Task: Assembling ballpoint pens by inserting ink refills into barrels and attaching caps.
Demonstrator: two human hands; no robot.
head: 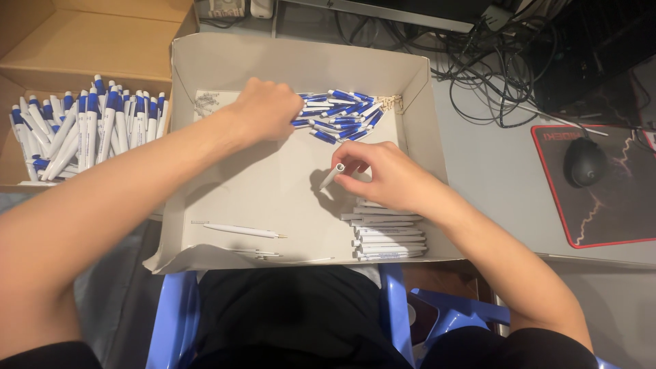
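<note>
Grey desk [492, 171] w/ white tray [287, 191] | L hand [263, 109] fingers in blue caps [338, 116] | R hand [386, 174] fingers pinch white barrel [333, 175]

The cardboard tray [205, 61] looks matt grey; the white pen barrel [332, 175] and blue-and-white pen caps [338, 116] are smooth, glossy plastic; the chair [174, 314] is shiny blue plastic.

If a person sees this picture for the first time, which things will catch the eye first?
First, the two bare arms over the shallow grey cardboard tray: the left hand reaches into a pile of blue pen parts at the tray's far side, and the right hand pinches a white pen barrel near the middle. Next, the brown box on the left, full of finished blue-and-white pens.
</note>
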